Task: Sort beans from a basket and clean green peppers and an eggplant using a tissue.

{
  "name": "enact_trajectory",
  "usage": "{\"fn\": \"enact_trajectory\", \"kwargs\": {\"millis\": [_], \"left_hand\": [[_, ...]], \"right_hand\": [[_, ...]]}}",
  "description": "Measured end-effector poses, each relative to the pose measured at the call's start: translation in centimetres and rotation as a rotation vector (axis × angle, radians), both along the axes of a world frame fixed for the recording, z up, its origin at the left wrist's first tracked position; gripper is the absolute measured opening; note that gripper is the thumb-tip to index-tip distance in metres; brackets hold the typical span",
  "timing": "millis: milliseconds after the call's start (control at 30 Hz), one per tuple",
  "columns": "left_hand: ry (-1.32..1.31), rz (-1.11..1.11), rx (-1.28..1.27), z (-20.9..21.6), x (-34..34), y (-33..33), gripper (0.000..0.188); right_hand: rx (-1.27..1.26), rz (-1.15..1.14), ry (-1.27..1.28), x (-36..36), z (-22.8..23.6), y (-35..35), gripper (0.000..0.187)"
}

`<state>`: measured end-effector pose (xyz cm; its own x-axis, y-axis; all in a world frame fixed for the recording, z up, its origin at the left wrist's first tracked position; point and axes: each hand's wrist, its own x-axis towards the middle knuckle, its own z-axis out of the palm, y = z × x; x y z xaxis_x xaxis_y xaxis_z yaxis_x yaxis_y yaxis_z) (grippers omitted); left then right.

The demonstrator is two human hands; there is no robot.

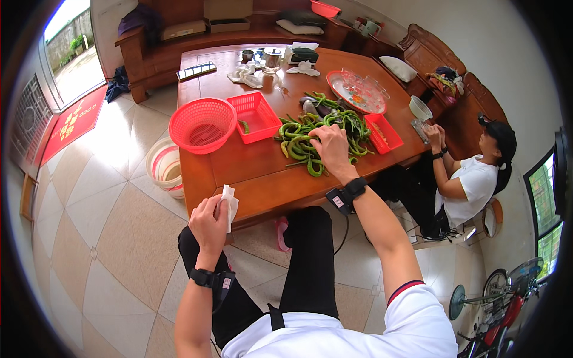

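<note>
My left hand [209, 224] is closed around a crumpled white tissue [230, 203] at the near edge of the wooden table [239, 173]. My right hand [331, 149] reaches forward and rests with spread fingers on a pile of long green chili peppers [301, 140] in the middle of the table. A single green pepper [243, 126] lies inside the square red basket [255, 114]. Left of it stands a round red basket [203, 124].
Another person [471, 179] sits at the table's right end, hands by a white bowl [419, 108]. A second small red tray [384, 132], a glass-laden red plate [358, 92], cups and tissues lie farther back. A white bucket [164, 167] stands on the tiled floor.
</note>
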<state>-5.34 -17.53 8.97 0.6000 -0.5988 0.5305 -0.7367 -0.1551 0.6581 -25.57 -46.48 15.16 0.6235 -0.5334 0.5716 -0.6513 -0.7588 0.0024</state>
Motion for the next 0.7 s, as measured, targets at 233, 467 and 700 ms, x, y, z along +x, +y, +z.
{"fn": "enact_trajectory", "kwargs": {"millis": [233,467,700], "left_hand": [[-0.023,0.024,-0.011,-0.3,0.2,0.0,0.014],[0.008,0.010,-0.017,-0.2,0.1,0.0,0.014],[0.398,0.003,-0.202,1.1,0.3,0.4,0.019]], "right_hand": [[0.120,0.049,-0.218,1.1,2.8,1.6,0.014],[0.435,0.210,-0.428,2.4,1.9,4.7,0.019],[0.756,0.275,-0.296,4.4,-0.7,13.0,0.022]]}}
